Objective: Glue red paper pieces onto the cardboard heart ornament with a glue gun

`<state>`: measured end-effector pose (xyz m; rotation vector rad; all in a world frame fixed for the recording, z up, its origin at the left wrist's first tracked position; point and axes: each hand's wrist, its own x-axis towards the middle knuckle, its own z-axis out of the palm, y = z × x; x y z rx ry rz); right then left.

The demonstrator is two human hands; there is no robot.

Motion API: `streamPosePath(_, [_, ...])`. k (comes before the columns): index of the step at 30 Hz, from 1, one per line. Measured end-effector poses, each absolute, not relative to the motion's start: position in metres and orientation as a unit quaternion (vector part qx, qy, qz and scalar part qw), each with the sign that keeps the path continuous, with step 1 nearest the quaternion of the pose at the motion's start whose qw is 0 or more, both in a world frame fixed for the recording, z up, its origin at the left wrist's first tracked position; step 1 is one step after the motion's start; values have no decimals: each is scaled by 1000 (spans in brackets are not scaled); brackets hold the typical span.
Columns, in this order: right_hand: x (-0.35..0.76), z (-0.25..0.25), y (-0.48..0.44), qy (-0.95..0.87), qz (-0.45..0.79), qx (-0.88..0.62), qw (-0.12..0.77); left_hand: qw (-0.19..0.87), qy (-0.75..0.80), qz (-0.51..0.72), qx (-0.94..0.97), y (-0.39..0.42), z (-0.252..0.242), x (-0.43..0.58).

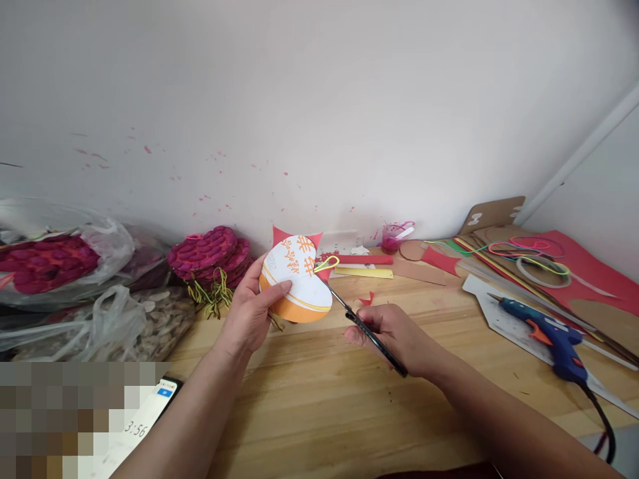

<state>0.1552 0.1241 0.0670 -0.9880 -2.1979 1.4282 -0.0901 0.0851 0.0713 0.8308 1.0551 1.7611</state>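
Note:
My left hand [252,303] grips a rounded white-and-orange printed card [299,286] with orange characters, its thumb lying across the front. Behind the card's upper edge, red paper [280,235] sticks out in points. A small yellow-green cord loop [327,263] stands out from the card's right side. My right hand [387,332] is closed round black-handled scissors [369,336], whose blades reach up to the card's right edge and red paper. How far the blades are apart is hard to make out. Small red paper scraps [368,298] lie on the table beyond the scissors.
Left stand stacked magenta discs with yellow-green tassels [212,256], plastic bags [114,299] and a phone [150,426]. A blue glue gun [544,332] lies right, its cable over the table edge. Behind are a yellow ruler [364,273], a pink-stained cup [392,238], cardboard and coloured cords.

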Motion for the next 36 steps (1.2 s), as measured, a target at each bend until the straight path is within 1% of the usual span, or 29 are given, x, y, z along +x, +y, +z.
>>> streamPosePath(10, [153, 65, 124, -766, 509, -365, 148, 470, 429, 685, 354, 84, 67, -91])
streamPosePath(19, [153, 67, 125, -747, 537, -360, 156, 470, 425, 688, 353, 84, 68, -91])
streamPosePath(26, [152, 60, 123, -709, 589, -362, 138, 478, 425, 685, 349, 85, 66, -91])
streamPosePath(32, [152, 65, 124, -735, 554, -360, 151, 476, 425, 685, 352, 84, 62, -89])
streamPosePath(36, [152, 65, 125, -728, 561, -360, 158, 486, 429, 681, 341, 85, 62, -90])
